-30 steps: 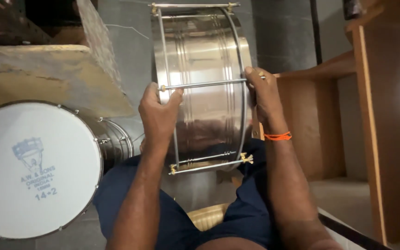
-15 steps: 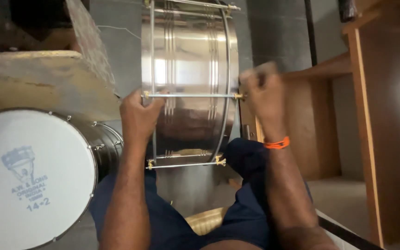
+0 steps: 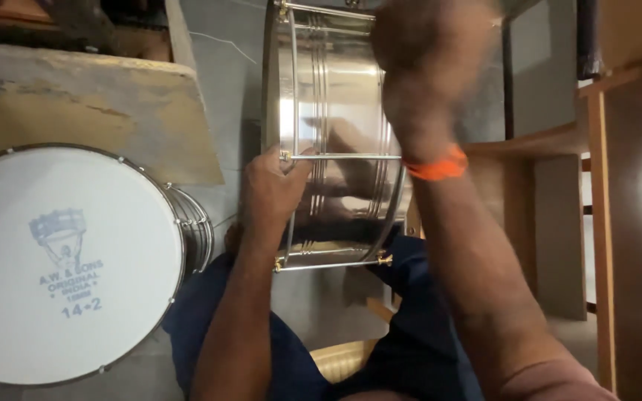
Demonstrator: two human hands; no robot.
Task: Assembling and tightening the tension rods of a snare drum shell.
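A shiny steel drum shell [image 3: 336,111] with thin tension rods and brass lugs stands on edge between my knees. My left hand [image 3: 270,189] grips its left rim, thumb over a horizontal rod. My right hand [image 3: 429,67], blurred with motion, is raised in front of the shell's upper right; an orange band circles that wrist. Whether its fingers hold anything is lost in the blur.
A finished drum with a white printed head [image 3: 68,260] lies at the left. Behind it stands a worn wooden block [image 3: 76,104]. Wooden shelving [image 3: 626,186] fills the right side. A grey floor [image 3: 217,67] shows beyond, and my dark blue trousers [image 3: 410,349] below.
My right hand has left the shell's right rim and lifted up toward the camera. The shell has shifted left and nearer. My left hand keeps its hold.
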